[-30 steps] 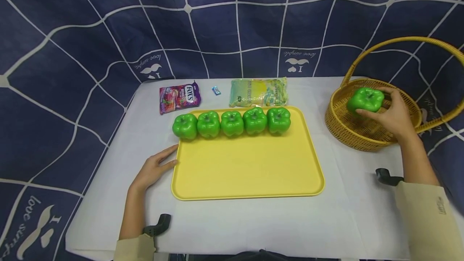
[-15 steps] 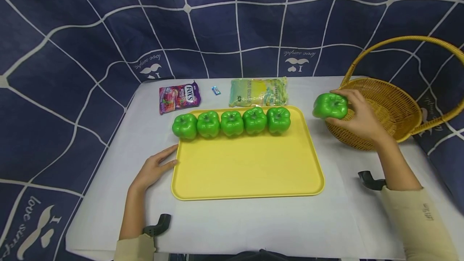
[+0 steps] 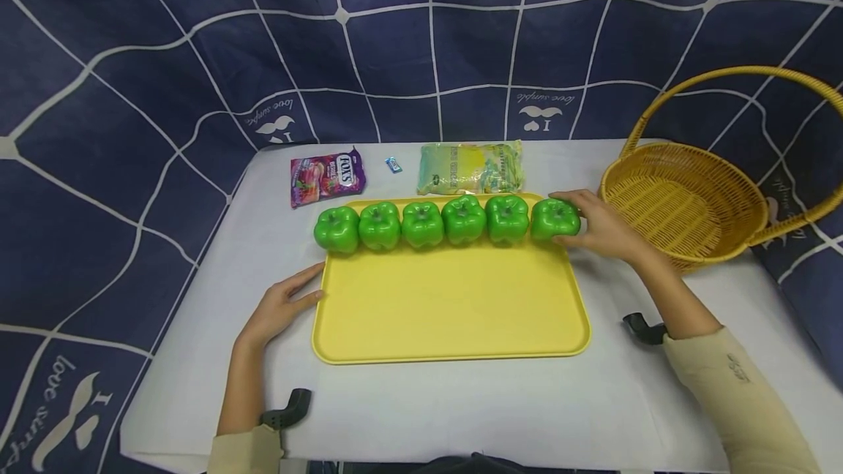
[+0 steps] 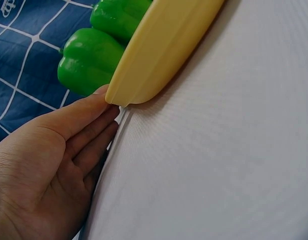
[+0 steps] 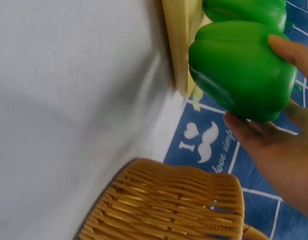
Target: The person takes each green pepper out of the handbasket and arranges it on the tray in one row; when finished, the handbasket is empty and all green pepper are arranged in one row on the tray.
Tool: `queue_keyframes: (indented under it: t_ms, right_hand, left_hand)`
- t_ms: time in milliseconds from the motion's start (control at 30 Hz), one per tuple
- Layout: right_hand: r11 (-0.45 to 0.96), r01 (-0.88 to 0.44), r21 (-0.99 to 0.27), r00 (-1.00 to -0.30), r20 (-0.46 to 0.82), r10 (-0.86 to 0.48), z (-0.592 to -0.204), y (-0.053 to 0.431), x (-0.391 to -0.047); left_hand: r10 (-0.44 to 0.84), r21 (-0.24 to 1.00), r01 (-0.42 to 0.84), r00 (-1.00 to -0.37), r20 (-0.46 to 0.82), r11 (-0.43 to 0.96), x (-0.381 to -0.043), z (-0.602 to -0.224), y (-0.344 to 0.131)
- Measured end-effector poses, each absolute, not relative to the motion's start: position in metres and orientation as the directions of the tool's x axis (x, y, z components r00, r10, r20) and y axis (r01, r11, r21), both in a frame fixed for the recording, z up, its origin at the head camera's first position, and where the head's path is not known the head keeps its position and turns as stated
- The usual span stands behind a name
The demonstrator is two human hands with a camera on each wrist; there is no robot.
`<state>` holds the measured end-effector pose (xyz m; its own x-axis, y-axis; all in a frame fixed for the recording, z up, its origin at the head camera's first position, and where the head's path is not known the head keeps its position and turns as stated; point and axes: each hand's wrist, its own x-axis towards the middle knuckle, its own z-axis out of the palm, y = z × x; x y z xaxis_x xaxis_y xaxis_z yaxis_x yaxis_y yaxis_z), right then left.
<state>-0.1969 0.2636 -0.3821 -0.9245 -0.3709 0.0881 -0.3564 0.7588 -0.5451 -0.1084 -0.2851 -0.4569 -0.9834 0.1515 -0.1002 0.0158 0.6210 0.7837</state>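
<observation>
My right hand (image 3: 596, 229) grips a green bell pepper (image 3: 555, 219) at the far right corner of the yellow tray (image 3: 454, 306). In the right wrist view the thumb lies on one side of that pepper (image 5: 241, 70) and the fingers on the other, close over the tray's rim. To its left, several more green bell peppers (image 3: 422, 224) form a row along the tray's far edge. My left hand (image 3: 279, 309) rests at the tray's left side, fingers fairly straight. The left wrist view shows its thumb and fingers touching the tray's corner (image 4: 143, 65).
A wicker basket (image 3: 678, 218) with a tall handle stands at the right, nothing in it. Behind the tray lie a purple candy bag (image 3: 327, 178), a tiny blue packet (image 3: 393, 164) and a yellow-green packet (image 3: 470, 167). A dark blue patterned cloth (image 3: 395, 42) hangs behind the white table.
My right hand has lifted the bell pepper out of the basket and carried it left to the row's right end on the tray. My left hand has stayed still.
</observation>
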Motion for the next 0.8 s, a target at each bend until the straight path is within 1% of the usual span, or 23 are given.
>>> queue_keyframes:
  t_ms: [67,300,800]
  right_hand:
    - [0.758,-0.370,-0.536,-0.918,0.088,-0.386,-0.3839,0.2622,-0.1993]
    - [0.770,-0.360,-0.527,-0.917,0.047,-0.397,-0.3869,0.2598,-0.2044]
    - [0.763,-0.370,-0.531,-0.913,0.054,-0.405,-0.3895,0.2596,-0.2045]
  left_hand:
    - [0.149,0.783,0.012,-0.983,-0.103,0.621,-0.1083,-0.4568,-0.2850]
    - [0.156,0.786,0.019,-0.983,-0.099,0.618,-0.1086,-0.4568,-0.2850]
    - [0.144,0.783,0.009,-0.984,-0.103,0.622,-0.1087,-0.4581,-0.2849]
